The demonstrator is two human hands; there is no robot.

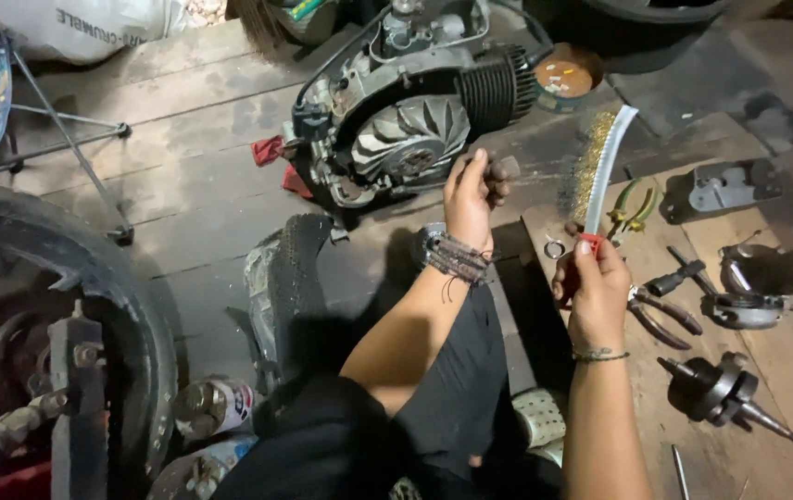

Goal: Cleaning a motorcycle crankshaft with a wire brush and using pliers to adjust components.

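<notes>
Hands both closed: left hand (471, 190) pinches small dark part (505, 169); right hand (594, 282) grips wire brush (600, 167) by red handle.

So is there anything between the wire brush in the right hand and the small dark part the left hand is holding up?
Nothing visible. The wire brush in the right hand stands just right of the small dark part pinched in the left hand, with only open air over the wooden floor between them.

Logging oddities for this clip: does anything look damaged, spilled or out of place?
Nothing spilled or broken. The left hand holds a small dark part, the right hand a wire brush; the engine sits on floorboards.
</notes>
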